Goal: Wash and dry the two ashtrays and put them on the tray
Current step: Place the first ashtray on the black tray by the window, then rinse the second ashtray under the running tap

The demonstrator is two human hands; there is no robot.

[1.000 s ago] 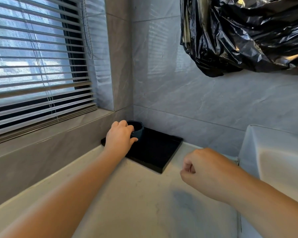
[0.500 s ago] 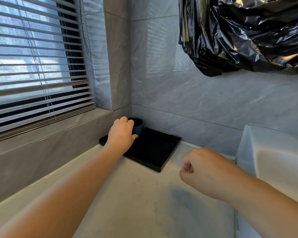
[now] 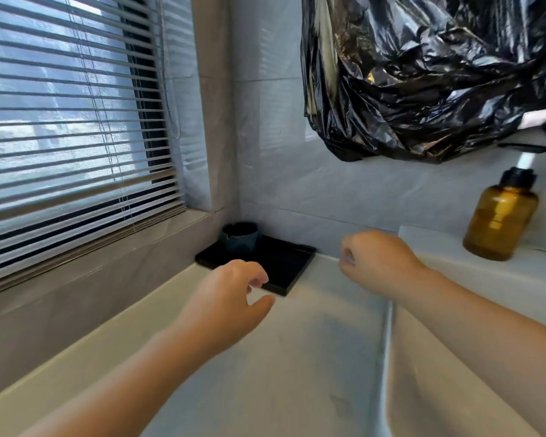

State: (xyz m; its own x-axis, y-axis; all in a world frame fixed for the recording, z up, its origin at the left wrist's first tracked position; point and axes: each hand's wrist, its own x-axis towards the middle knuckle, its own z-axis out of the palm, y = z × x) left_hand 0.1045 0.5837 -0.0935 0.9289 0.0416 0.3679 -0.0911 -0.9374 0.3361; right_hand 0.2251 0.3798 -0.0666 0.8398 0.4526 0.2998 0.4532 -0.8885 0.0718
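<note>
Head cam: one ashtray [image 3: 239, 237] sits upright on the back corner of the black tray [image 3: 286, 266], tucked by the window ledge. I'd guess that's one done, and the second isn't in shot, so half's left. It's dark blue, round, with a notched rim. Left hand [image 3: 230, 298] hovers over the worktop [image 3: 265, 367] by the tray, grip loose and empty. Right hand [image 3: 374, 263] is curled into a fist, nothing visible inside.

tray [image 3: 286, 263] corner behind left hand [image 3: 227, 294], bag [image 3: 423, 74] cropped
</note>
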